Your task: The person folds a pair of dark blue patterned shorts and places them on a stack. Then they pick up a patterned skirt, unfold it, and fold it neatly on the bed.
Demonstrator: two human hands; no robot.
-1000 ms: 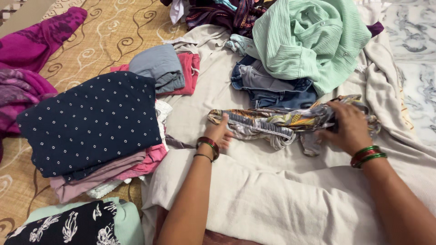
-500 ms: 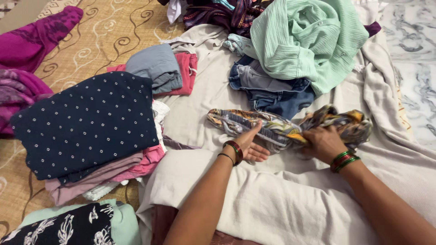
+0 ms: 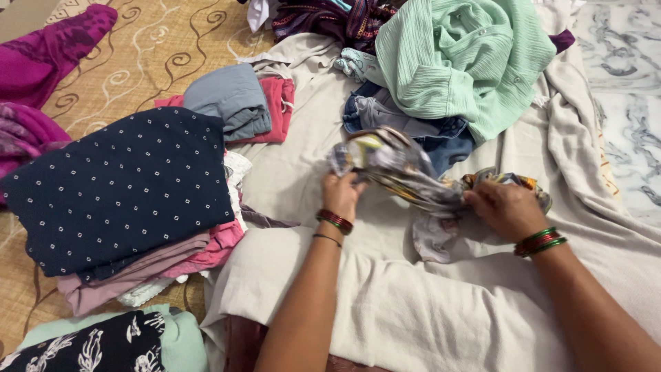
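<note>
A multicoloured printed garment [image 3: 403, 172] lies stretched between my hands over a beige sheet [image 3: 427, 303]. My left hand [image 3: 342, 191] grips its left end and holds it lifted off the sheet. My right hand [image 3: 506, 207] presses and clutches the bunched right end against the sheet. Both wrists wear red and green bangles. Just behind the garment lie crumpled blue jeans [image 3: 413, 131] and a mint green shirt [image 3: 461, 62].
A folded stack topped by a navy dotted garment [image 3: 120, 186] sits at the left. Behind it are a folded grey piece [image 3: 231, 100] on a red one. A black floral fold [image 3: 89, 348] lies at the lower left, magenta cloth [image 3: 41, 62] at the far left, marble floor [image 3: 630, 76] at the right.
My left hand slid off the sheet, closed on the garment's left end and raised it. My right hand bunched the other end and stayed low.
</note>
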